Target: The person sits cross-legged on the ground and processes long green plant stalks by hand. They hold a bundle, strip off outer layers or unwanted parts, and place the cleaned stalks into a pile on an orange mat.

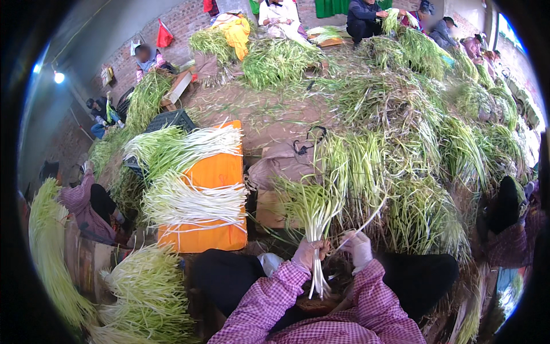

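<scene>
My left hand (310,253), in a pale glove, is closed around a bunch of green stalks with white lower ends (316,228). The leafy tops fan out away from me, and the white ends hang below the fist. Just to the right, my right hand (357,247), also gloved, pinches the end of a single pale stalk (369,220) that slants up to the right. Beyond both hands lies a heap of untrimmed green stalks (356,167). On the left, bundles of whitish stalks (202,200) rest on an orange padded board (215,170).
A dark plastic crate (172,120) stands behind the orange board. More pale-green bundles (146,296) lie at the lower left. A large heap of stalks (425,215) borders my right knee. People sit working on both sides and along the far wall. A brown sack (281,170) lies ahead.
</scene>
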Available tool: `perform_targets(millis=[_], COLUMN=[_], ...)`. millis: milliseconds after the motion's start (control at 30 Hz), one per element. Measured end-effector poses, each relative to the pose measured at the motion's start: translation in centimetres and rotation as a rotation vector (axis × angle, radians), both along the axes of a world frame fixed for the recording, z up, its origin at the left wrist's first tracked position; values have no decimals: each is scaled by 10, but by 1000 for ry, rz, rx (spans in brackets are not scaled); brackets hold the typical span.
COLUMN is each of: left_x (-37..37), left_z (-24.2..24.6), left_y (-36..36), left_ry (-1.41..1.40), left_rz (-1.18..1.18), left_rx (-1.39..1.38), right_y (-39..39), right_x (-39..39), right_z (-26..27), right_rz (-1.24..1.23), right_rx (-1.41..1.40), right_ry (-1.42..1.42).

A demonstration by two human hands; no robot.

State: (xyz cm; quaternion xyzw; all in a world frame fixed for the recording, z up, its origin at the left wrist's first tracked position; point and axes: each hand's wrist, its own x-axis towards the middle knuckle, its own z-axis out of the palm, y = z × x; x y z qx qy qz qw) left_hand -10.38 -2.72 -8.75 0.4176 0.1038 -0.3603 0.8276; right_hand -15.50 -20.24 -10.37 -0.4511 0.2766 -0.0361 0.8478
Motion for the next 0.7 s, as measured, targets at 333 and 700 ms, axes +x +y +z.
perform_targets(millis=[333, 700], left_x=[1, 4], left_z=[4, 18], left_y=[4, 12], left_ry=[-35, -12], left_rz=[-32, 40], left_rx=[101, 136], right_y=[-45, -77], right_x=[30, 61], right_z=[29, 50], right_rz=[-155, -201], right_rx=[-94, -111], right_ry=[-188, -166])
